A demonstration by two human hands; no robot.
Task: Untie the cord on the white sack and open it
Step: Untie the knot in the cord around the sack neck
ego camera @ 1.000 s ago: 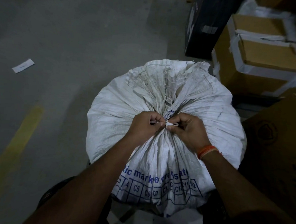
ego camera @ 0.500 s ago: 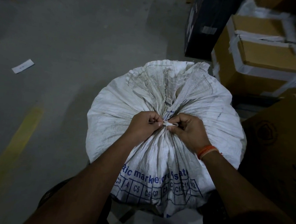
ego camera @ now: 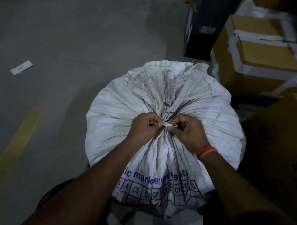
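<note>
Nearby, taped cardboard boxes (ego camera: 261, 54) are crowding the upper right of the frame and a paper slip (ego camera: 21, 67) is lying upper left on the concrete floor (ego camera: 70, 39); centre frame, the white sack (ego camera: 161, 113) is sitting tied shut, contents hidden; left hand (ego camera: 144, 127) and right hand (ego camera: 189, 130) are each pinching the cord (ego camera: 167, 124) at its gathered neck.

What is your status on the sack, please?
Left hand and right hand pinching the cord at the knot. Sack tied shut, neck bunched. Nothing in the way.
</note>
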